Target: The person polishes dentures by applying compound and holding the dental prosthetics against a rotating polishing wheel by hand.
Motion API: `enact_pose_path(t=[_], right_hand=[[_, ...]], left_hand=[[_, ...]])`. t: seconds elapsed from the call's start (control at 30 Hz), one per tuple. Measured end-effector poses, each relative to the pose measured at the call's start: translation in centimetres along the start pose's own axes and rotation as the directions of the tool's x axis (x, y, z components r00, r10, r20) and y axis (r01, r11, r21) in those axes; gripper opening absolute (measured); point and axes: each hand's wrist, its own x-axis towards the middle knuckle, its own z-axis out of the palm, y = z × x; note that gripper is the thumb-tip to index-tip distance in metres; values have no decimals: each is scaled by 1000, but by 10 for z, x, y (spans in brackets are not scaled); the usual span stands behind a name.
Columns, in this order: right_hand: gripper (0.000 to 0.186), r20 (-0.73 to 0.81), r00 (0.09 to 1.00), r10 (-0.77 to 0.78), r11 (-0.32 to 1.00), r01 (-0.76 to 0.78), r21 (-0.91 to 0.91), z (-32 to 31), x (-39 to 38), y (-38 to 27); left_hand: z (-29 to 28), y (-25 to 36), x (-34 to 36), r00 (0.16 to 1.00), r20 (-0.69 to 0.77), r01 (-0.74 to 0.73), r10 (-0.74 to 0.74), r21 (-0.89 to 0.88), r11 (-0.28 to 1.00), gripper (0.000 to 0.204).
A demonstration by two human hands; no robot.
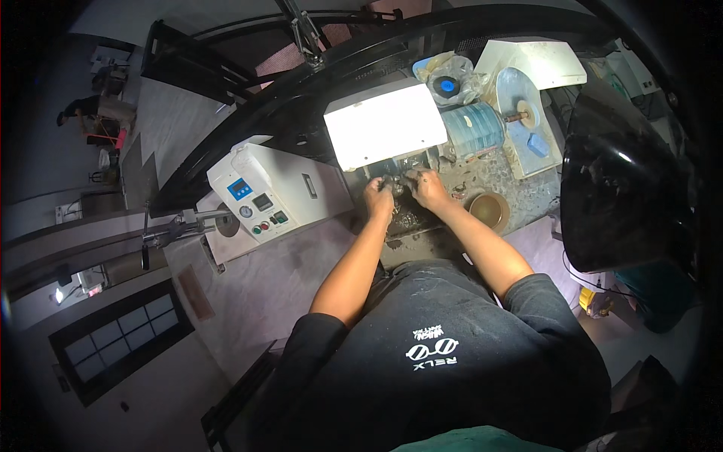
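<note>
Head view: both hands meet low in front of the white hood (385, 124), above the dark, wet tray (409, 220). Left hand (379, 198) comes in from the left, right hand (428, 190) from the right; fingers of both bent inward toward a small grey piece (400, 185). Grip: fingers curled at both hands, but whether either is closed on the piece cannot be told; the fingertips are dark and too small to read. Step in hand, judged from posture: steadying and working the piece by fingertip over the wet area. To do it well: support it evenly from both sides, wrists low and quiet, light pressure, small turns; keep fingertips back from whatever lies under the hood edge, since that spot is shadowed and any moving part there would not show. Wet surfaces probably make slipping the main risk, so a secure hold should come before any added force. Position: piece lies between the two sets of fingertips, just below the hood's front edge, above the tray; contact with the tray not resolvable.
</note>
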Motion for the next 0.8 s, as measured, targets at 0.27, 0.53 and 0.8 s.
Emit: enact_pose_path(t=[0.27, 0.53, 0.8], right_hand=[[18, 50, 998, -22, 999, 20, 38, 10, -19, -24], [72, 232, 907, 352, 926, -301, -229, 12, -14, 0], [57, 750, 553, 364, 896, 14, -444, 13, -21, -32]], left_hand=[[-14, -26, -7, 974, 4, -224, 227, 193, 955, 24], [-24, -1, -18, 905, 155, -422, 396, 437, 794, 32], [-37, -11, -14, 841, 216, -534, 495, 478, 697, 40]])
